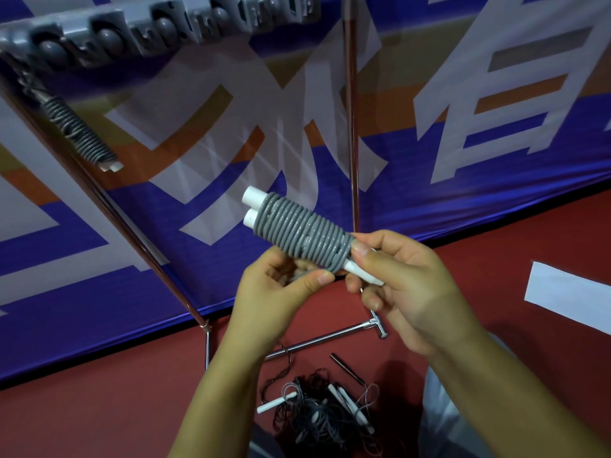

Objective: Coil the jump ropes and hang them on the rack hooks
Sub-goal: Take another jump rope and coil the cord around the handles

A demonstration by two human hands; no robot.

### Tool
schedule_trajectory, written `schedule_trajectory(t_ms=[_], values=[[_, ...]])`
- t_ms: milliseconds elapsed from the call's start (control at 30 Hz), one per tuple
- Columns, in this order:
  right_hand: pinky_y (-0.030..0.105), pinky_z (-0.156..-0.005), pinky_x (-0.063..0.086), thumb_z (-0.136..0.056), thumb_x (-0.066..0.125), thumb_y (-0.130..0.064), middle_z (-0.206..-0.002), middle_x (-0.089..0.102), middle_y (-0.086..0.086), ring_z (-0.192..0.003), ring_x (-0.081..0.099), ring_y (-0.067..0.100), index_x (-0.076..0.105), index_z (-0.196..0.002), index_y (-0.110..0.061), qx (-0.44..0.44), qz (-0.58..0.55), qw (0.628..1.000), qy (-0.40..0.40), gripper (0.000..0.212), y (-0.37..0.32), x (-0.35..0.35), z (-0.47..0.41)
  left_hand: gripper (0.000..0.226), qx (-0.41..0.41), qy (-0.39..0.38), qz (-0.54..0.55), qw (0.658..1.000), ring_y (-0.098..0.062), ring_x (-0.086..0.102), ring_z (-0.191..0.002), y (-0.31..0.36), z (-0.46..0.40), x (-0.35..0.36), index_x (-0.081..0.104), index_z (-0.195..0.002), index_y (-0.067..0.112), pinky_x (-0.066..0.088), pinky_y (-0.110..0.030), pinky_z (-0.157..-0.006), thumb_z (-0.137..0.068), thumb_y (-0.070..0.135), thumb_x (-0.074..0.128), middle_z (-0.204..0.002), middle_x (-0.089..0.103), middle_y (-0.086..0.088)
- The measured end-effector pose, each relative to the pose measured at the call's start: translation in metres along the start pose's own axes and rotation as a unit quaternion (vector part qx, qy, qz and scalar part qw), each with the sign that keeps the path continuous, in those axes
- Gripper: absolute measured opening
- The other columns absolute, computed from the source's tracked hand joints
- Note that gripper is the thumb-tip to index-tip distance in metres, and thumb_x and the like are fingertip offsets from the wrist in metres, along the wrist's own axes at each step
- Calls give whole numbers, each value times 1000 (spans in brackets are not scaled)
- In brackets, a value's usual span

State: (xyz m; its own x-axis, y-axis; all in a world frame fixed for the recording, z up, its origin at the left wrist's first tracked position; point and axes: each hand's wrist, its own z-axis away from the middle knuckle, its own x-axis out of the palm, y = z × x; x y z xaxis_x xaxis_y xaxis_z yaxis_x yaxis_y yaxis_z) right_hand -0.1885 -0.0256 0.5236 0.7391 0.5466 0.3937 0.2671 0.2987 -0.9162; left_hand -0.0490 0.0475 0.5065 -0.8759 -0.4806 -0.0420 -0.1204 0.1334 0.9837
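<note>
Floor (99,408): red surface, lying nearest the viewer and running up to the foot of the banner; a white sheet (568,297) is lying on it at the right edge

Loose ropes (322,413): a tangled heap of dark and grey cord with white and black handles, lying on the floor directly beneath the hands, beside the rack's chrome base bar (325,340)

Coiled jump rope (302,231): grey cord wound in tight turns around two white handles laid side by side, being held in the air between the hands, tilting up to the left; two white handle ends are showing at the upper left, one at the lower right

Left hand (281,289): sitting under the lower end of the coil, fingers curling up behind it and thumb stretching toward the winding's lower edge; closed around the coil

Right hand (406,285): thumb and forefinger pinching the white handle end where it is leaving the coil at the lower right, remaining fingers curling below

Rack poles (352,127): thin reddish-metal uprights rising from the base

Hook rail (158,28): grey strip with rounded knobs, running across the top left, blurred

Hung rope (77,130): a second grey coil with white handle ends, hanging from the rail's left end, well apart from the hands

Banner (463,180): blue, orange and white with large white characters, standing behind the rack
</note>
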Motion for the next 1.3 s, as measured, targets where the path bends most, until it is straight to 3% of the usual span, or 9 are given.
schedule_trajectory(t_ms=[233, 400, 600, 733, 800, 933, 1067, 1167, 1300], values=[[10, -29, 31, -71, 58, -14, -72, 64, 8, -46, 52, 6, 62, -85, 0, 156, -131, 978, -41, 21, -4, -6, -8, 36, 24, -26, 42, 998, -4, 51, -57, 3, -4, -2, 60, -84, 19, 47, -17, -55, -55, 17, 82, -59, 53, 8], [8, -26, 30, -72, 59, -10, -80, 65, 13, -45, 53, 8, 68, -83, 2, 282, -256, 923, -53, 19, -2, -9, -12, 31, 19, -28, 28, 999, -9, 39, -55, 5, -3, -2, 70, -82, 36, 40, -20, -53, -54, 28, 80, -57, 44, 8], [18, -24, 38, -56, 80, 16, -76, 63, 21, -45, 56, 19, 69, -92, 7, 351, -365, 844, -176, 39, 4, -17, -18, 40, 32, -87, 14, 996, -29, 43, -69, 19, 1, -2, 73, -90, 34, 42, -41, -68, -53, 25, 81, -71, 41, -36], [14, -34, 37, -77, 59, -25, -72, 64, 6, -51, 58, 11, 61, -97, -4, 178, -89, 973, -117, 28, 6, -8, -10, 37, 23, -52, -2, 998, -24, 44, -68, 17, -1, -6, 72, -84, 31, 42, -41, -67, -49, 30, 83, -68, 48, -14], [17, -43, 43, -77, 53, -34, -76, 65, 2, -63, 62, 11, 58, -95, -7, 79, 21, 992, -97, 33, 11, -3, -6, 33, 18, -37, -2, 999, -22, 42, -65, 15, -1, -7, 71, -80, 32, 43, -34, -62, -49, 32, 82, -65, 47, -4], [24, -57, 50, -78, 52, -38, -74, 64, -10, -75, 61, 5, 60, -86, -14, -40, 111, 991, -57, 27, 19, -3, -3, 35, 30, -17, -9, 999, -27, 49, -70, 15, 0, -5, 69, -84, 27, 48, -30, -62, -52, 32, 82, -74, 62, -5], [27, -69, 55, -85, 65, -36, -90, 69, -5, -87, 65, 6, 62, -96, -29, -113, 175, 975, -73, 13, 26, -5, -1, 55, 35, 9, 34, 999, -29, 68, -85, 10, -2, -3, 60, -97, 0, 54, -31, -72, -57, 30, 82, -89, 70, -13], [33, -82, 55, -77, 68, -39, -99, 67, -8, -95, 66, 9, 57, -104, -39, -174, 263, 947, -60, 29, 32, -5, 2, 51, 21, 23, 86, 996, -18, 66, -73, 12, -1, 1, 57, -93, -3, 51, -24, -63, -57, 25, 80, -79, 66, -6], [20, -82, 51, -74, 64, -42, -102, 62, -17, -99, 61, 2, 51, -109, -41, -273, 324, 906, 15, 38, 36, -1, 2, 32, 13, 16, 109, 994, -4, 51, -44, 19, 1, 11, 56, -80, 2, 39, -14, -42, -62, 9, 81, -57, 58, 4]])
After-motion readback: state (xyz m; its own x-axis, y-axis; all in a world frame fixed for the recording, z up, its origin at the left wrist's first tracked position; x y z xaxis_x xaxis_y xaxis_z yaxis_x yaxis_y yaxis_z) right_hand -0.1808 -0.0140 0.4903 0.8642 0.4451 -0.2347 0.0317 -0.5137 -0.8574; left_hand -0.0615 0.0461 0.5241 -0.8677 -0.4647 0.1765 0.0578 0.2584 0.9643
